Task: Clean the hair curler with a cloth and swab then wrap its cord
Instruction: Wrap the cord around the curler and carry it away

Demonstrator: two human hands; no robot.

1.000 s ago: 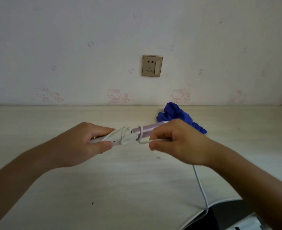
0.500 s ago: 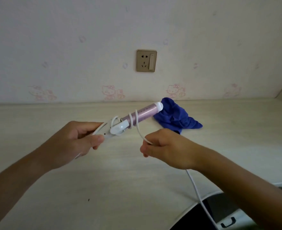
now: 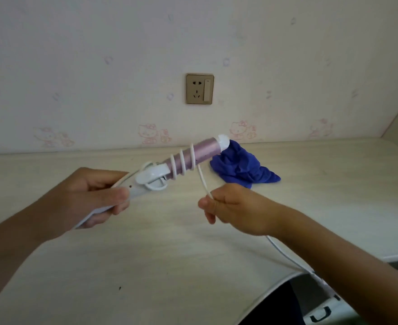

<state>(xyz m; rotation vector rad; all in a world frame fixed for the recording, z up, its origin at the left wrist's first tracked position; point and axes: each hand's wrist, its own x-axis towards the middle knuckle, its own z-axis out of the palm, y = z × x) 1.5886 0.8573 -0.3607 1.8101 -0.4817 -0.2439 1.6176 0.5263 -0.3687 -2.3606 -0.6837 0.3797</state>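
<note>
The right hand (image 3: 235,207) pinches the cord (image 3: 203,184) just below the hair curler (image 3: 206,151), whose barrel slants up to the right above the desk (image 3: 169,266), carrying three loops. The left hand (image 3: 87,198) grips its handle; the next loop probably lands nearer the tip.

I am gripping the hair curler (image 3: 193,158) by its handle in my left hand (image 3: 92,198), with the barrel tilting up and away from that grip. My right hand (image 3: 235,209) is pinching the cord (image 3: 204,184) just below the barrel. Between the two grips, open air above the table (image 3: 169,254) is leaving room to pass under the barrel. Beyond the barrel tip, the blue cloth (image 3: 240,167) is narrowing the far passage. Behind the right grip, slack cord is trailing over the table edge, crossing the near approach. The wall (image 3: 99,66) is closing the far side.
</note>
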